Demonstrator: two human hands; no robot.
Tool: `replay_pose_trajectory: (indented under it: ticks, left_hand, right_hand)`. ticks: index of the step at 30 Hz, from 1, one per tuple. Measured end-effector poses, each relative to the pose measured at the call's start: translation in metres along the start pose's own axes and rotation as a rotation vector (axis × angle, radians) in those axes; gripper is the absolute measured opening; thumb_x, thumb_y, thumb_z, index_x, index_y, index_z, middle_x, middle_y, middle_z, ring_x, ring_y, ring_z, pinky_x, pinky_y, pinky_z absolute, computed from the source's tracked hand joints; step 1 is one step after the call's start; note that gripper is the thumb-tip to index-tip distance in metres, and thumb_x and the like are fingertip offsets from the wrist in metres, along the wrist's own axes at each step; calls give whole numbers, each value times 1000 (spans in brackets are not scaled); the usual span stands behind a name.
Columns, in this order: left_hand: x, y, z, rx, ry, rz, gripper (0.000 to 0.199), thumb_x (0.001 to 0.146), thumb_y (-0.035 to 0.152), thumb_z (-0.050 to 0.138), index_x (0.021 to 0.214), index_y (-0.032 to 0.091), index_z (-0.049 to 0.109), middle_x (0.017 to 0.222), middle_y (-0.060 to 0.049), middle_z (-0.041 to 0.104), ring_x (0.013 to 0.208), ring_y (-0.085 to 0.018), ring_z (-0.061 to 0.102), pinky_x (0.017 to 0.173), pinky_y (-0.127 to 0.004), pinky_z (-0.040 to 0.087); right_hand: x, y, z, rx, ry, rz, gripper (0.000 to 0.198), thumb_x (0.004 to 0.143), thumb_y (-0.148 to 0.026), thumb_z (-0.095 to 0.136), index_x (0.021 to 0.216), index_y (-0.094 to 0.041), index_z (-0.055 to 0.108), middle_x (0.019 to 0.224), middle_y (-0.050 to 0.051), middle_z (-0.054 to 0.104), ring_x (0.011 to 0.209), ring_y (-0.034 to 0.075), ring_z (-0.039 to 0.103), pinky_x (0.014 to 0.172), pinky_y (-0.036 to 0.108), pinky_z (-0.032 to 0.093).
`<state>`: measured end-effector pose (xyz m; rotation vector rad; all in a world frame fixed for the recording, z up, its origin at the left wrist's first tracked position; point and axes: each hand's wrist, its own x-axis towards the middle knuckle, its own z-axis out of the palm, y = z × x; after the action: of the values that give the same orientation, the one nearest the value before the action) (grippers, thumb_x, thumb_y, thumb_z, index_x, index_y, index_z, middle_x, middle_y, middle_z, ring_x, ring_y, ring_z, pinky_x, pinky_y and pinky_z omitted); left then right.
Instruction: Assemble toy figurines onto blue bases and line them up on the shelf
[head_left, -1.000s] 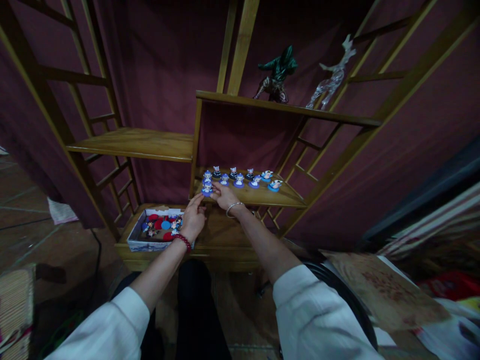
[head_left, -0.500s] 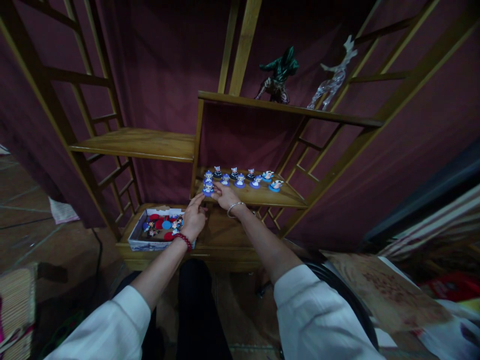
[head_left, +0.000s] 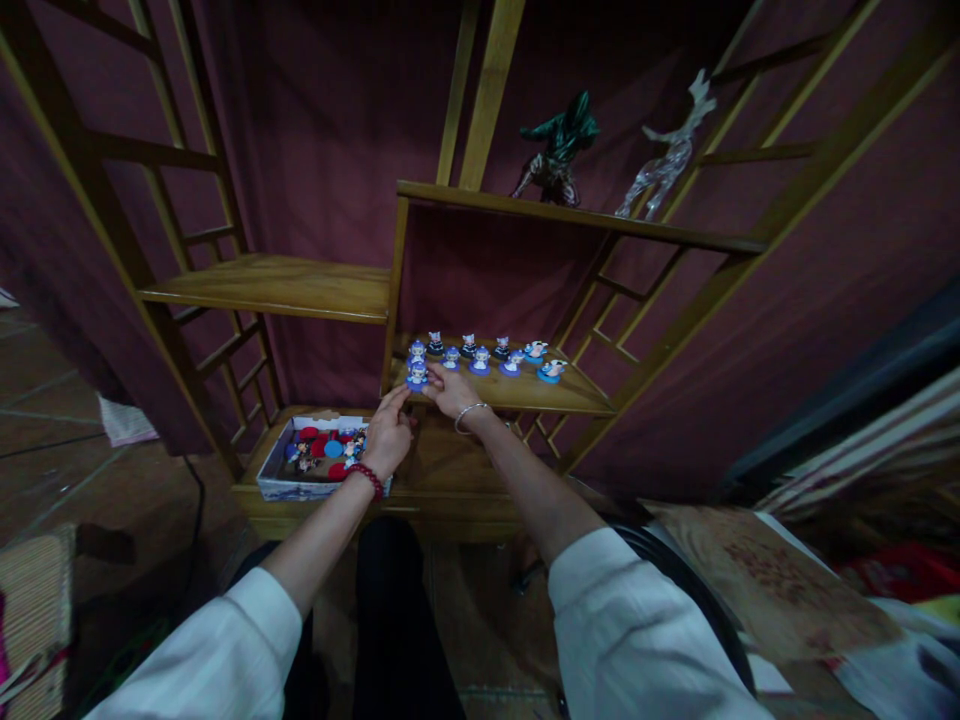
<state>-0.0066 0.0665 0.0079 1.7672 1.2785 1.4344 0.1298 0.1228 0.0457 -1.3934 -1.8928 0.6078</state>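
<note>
At the front left of the wooden shelf (head_left: 555, 396) stands a small purple figurine (head_left: 417, 375) on a round base. My right hand (head_left: 451, 390) pinches it from the right side. From the left, the fingertips of my left hand (head_left: 391, 432) are at the figurine's base, fingers close together. Behind it is another purple figurine (head_left: 417, 351), and more purple ones (head_left: 480, 361) stand in a row to the right. Dark-based figurines (head_left: 469, 345) form a back row. Two figurines on blue bases (head_left: 552, 370) are at the right end.
On the lower ledge, a cardboard box (head_left: 289, 490) holds several figurines and red and blue discs. A dark green statue (head_left: 562, 150) and a clear deer-like statue (head_left: 664, 165) stand on the upper shelf (head_left: 600, 222). A shelf post (head_left: 394, 290) rises just left of the figurines.
</note>
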Motion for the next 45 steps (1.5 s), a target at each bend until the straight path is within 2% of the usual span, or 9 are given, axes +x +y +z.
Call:
replay_pose_trajectory:
  ticks: [12, 19, 31, 37, 45]
  left_hand:
    - [0, -1, -1, 34, -6, 21, 54, 66, 0, 37, 113, 21, 52, 122, -3, 47, 106, -16, 49, 92, -33, 41]
    - [0, 0, -1, 56, -6, 23, 54, 66, 0, 37, 113, 21, 52, 123, -3, 47, 106, -16, 48, 93, -33, 40]
    - [-1, 5, -4, 124, -22, 60, 57, 65, 0, 37, 116, 20, 50, 124, -3, 47, 112, -16, 44, 98, -34, 35]
    - [-10, 17, -5, 281, -34, 117, 58, 69, 1, 37, 124, 18, 41, 131, -4, 40, 116, -17, 40, 99, -30, 33]
    - [-14, 17, -2, 381, -102, 182, 60, 71, 0, 35, 128, 18, 35, 136, -4, 33, 116, -18, 41, 96, -29, 35]
  right_hand:
    - [0, 2, 1, 55, 5, -3, 46, 70, -10, 56, 114, -21, 48, 104, 3, 61, 99, 14, 56, 89, 30, 43]
    - [-1, 4, 1, 5, 9, -24, 47, 70, -18, 59, 115, -22, 48, 108, 3, 59, 99, 16, 56, 89, 32, 43]
    - [-1, 4, 0, -42, 15, -39, 47, 70, -18, 59, 115, -22, 47, 106, 2, 61, 99, 15, 56, 89, 31, 43]
    - [1, 5, 1, 73, 26, -40, 49, 70, -21, 59, 117, -18, 47, 105, 6, 60, 97, 14, 56, 88, 30, 43]
    - [-2, -9, 0, 176, 35, -135, 46, 72, -15, 55, 117, -21, 48, 106, 3, 59, 97, 11, 54, 85, 25, 44]
